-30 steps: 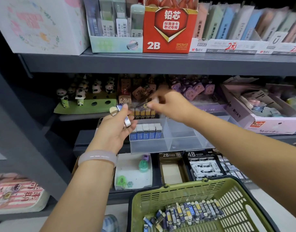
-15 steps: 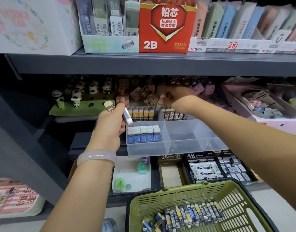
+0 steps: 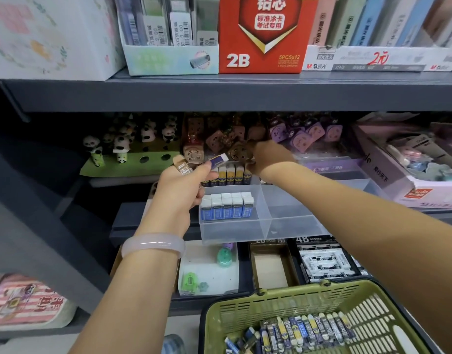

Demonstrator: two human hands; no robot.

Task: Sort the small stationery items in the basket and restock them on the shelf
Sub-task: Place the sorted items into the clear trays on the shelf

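head view, the only one here: the left hand [image 3: 180,190] sits just left of centre frame, fingers curled round a couple of small items. one is a small blue-and-white sleeved eraser [image 3: 219,159] pinched at the fingertips, its long axis running roughly left to right and tipped up a little toward the right. there's also a small tan labelled piece [image 3: 182,166] poking up out of the same grip, can't tell exactly what it is.

the bit that matters: that eraser is right above and slightly behind the clear plastic divided tray [image 3: 265,226] in the middle of the frame. a row of matching blue-and-white erasers [image 3: 227,206] stands upright in the tray's near left compartment, and a row of yellow-topped ones [image 3: 231,175] stands in the compartment behind. so the left hand is by far the nearer one, and my guess is the eraser needs turning upright and dropping down a touch.

the right hand [image 3: 267,155] is reaching further back, toward centre frame past the tray, fingers down among the goods there. whether it's gripping anything i can't tell, the fingertips are hidden.

the olive green plastic basket [image 3: 245,307] at lower right holds a pile of loose erasers [image 3: 304,330], so plenty left to sort i reckon.
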